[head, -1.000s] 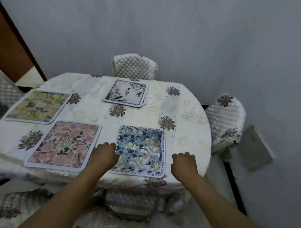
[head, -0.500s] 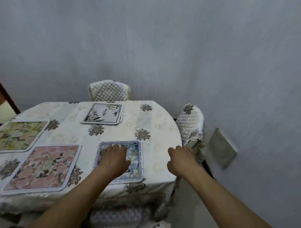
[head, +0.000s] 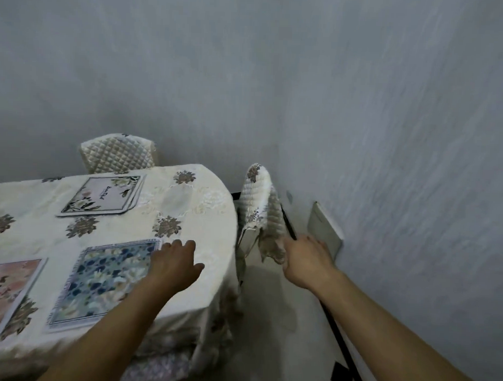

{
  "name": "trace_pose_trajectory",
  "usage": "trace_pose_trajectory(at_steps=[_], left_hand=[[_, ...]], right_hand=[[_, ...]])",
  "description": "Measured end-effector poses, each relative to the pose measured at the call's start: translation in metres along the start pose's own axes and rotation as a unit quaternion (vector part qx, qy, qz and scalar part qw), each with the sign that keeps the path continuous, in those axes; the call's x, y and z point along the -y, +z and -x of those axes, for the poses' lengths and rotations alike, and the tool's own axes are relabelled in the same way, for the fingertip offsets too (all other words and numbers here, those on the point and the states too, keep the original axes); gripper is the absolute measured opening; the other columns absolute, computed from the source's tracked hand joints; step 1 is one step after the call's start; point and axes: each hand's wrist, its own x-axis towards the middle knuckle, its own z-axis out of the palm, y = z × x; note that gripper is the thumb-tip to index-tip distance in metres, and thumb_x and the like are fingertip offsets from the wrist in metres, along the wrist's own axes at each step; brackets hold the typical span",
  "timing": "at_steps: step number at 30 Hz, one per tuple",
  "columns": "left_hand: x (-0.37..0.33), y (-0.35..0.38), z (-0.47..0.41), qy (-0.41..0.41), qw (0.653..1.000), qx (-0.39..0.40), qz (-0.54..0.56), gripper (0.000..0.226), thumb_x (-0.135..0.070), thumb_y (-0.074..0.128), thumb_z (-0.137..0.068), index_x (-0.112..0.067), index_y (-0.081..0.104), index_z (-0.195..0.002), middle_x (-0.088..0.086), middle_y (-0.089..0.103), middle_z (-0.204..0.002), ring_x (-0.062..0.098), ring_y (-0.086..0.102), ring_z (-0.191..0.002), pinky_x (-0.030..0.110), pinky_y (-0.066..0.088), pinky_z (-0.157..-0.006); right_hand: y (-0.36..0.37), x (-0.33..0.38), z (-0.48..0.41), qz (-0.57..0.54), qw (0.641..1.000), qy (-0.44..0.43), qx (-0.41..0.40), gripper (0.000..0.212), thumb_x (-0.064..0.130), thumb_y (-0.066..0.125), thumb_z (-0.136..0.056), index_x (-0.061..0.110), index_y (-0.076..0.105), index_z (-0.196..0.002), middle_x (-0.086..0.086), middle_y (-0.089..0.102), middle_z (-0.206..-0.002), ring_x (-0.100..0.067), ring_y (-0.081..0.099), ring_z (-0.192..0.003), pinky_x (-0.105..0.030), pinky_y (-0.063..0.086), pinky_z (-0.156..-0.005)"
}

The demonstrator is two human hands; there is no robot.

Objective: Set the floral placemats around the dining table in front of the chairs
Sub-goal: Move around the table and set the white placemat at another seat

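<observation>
Left hand (head: 175, 266) spread over blue placemat (head: 107, 282) right edge; right hand (head: 305, 260) loose beside chair (head: 257, 196), wall (head: 389, 138) near.

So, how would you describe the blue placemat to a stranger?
Find the cream-clothed table. At its near edge, by the left hand, lies the blue placemat. Only it has dark blue leaves; the pink placemat and white placemat do not.

Dim, soft, even indoor light. Motion blur thruout, esp. wall (head: 347, 94) & right hand (head: 304, 263). Wide-angle bending at edges; soft shadow below surface's (head: 210, 206) right edge.
</observation>
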Motion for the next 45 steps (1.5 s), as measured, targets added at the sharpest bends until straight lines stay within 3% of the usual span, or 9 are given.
trace_pose_trajectory(at_steps=[7, 10, 15, 20, 25, 31, 36, 42, 45], left_hand=[[-0.081, -0.004, -0.04, -0.028, 0.999, 0.009, -0.012, 0.05, -0.054, 0.053, -0.088, -0.019, 0.05, -0.123, 0.01, 0.057, -0.119, 0.032, 0.053, -0.111, 0.041, 0.044, -0.086], [-0.081, -0.009, -0.069, -0.048, 0.999, 0.006, -0.011, 0.049, -0.054, 0.054, -0.087, -0.019, 0.05, -0.122, 0.01, 0.058, -0.12, 0.032, 0.054, -0.112, 0.042, 0.045, -0.088], [-0.074, -0.002, -0.148, -0.057, 0.998, -0.002, -0.001, 0.05, -0.057, 0.054, -0.086, -0.02, 0.052, -0.12, 0.01, 0.06, -0.115, 0.032, 0.055, -0.109, 0.039, 0.047, -0.085], [-0.069, 0.01, -0.239, -0.079, 0.997, 0.02, 0.017, 0.049, -0.056, 0.052, -0.087, -0.02, 0.051, -0.119, 0.009, 0.059, -0.117, 0.031, 0.054, -0.109, 0.039, 0.048, -0.085], [-0.061, 0.011, -0.312, -0.093, 0.995, 0.022, 0.021, 0.044, -0.054, 0.051, -0.088, -0.02, 0.052, -0.116, 0.006, 0.059, -0.114, 0.029, 0.054, -0.106, 0.04, 0.041, -0.086], [-0.041, 0.011, -0.363, -0.167, 0.985, 0.021, 0.024, 0.045, -0.056, 0.05, -0.088, -0.02, 0.052, -0.115, 0.006, 0.059, -0.112, 0.029, 0.055, -0.105, 0.04, 0.042, -0.085], [-0.021, 0.022, -0.375, -0.299, 0.953, 0.03, 0.04, 0.044, -0.055, 0.05, -0.088, -0.02, 0.051, -0.116, 0.007, 0.059, -0.113, 0.029, 0.055, -0.105, 0.04, 0.043, -0.087], [-0.039, 0.025, -0.345, -0.482, 0.869, 0.034, 0.106, 0.044, -0.053, 0.054, -0.086, -0.023, 0.053, -0.119, 0.008, 0.061, -0.117, 0.031, 0.055, -0.109, 0.042, 0.044, -0.091], [-0.056, 0.024, -0.328, -0.542, 0.831, 0.042, 0.118, 0.046, -0.053, 0.054, -0.088, -0.021, 0.052, -0.122, 0.01, 0.059, -0.118, 0.032, 0.055, -0.11, 0.042, 0.044, -0.09]], right_hand=[[-0.002, -0.091, -0.048, 0.01, 1.0, -0.019, 0.021, 0.033, 0.025, 0.048, -0.086, 0.016, 0.055, -0.117, -0.015, 0.056, -0.119, -0.035, 0.051, -0.112, -0.044, 0.043, -0.093], [-0.003, -0.096, -0.084, -0.004, 0.999, -0.031, 0.025, 0.037, 0.033, 0.055, -0.085, 0.02, 0.055, -0.12, -0.013, 0.056, -0.121, -0.034, 0.052, -0.114, -0.045, 0.043, -0.097], [-0.002, -0.101, -0.16, 0.013, 0.998, -0.048, 0.046, 0.047, 0.027, 0.064, -0.078, 0.02, 0.051, -0.123, -0.013, 0.054, -0.122, -0.032, 0.049, -0.114, -0.044, 0.042, -0.095], [-0.013, -0.118, -0.249, 0.002, 0.998, -0.045, 0.05, 0.035, 0.028, 0.049, -0.084, 0.017, 0.052, -0.118, -0.015, 0.053, -0.121, -0.034, 0.049, -0.115, -0.044, 0.04, -0.096], [-0.021, -0.123, -0.342, 0.017, 0.997, -0.051, 0.052, 0.038, 0.022, 0.051, -0.083, 0.015, 0.052, -0.12, -0.016, 0.054, -0.122, -0.034, 0.048, -0.115, -0.046, 0.04, -0.098], [-0.015, -0.101, -0.451, 0.032, 0.988, -0.139, 0.056, 0.038, 0.015, 0.051, -0.08, 0.017, 0.051, -0.119, -0.015, 0.056, -0.122, -0.034, 0.049, -0.115, -0.042, 0.038, -0.096], [-0.001, -0.056, -0.554, 0.033, 0.956, -0.286, 0.06, 0.033, 0.02, 0.054, -0.081, 0.019, 0.057, -0.114, -0.011, 0.059, -0.118, -0.033, 0.054, -0.111, -0.04, 0.042, -0.089], [0.006, 0.011, -0.631, 0.079, 0.882, -0.457, 0.081, 0.027, 0.016, 0.049, -0.08, 0.015, 0.05, -0.108, -0.013, 0.056, -0.112, -0.036, 0.052, -0.107, -0.038, 0.034, -0.075], [0.008, 0.047, -0.641, 0.087, 0.854, -0.504, 0.101, 0.036, 0.018, 0.05, -0.081, 0.014, 0.049, -0.116, -0.015, 0.054, -0.118, -0.036, 0.05, -0.11, -0.039, 0.04, -0.083]])
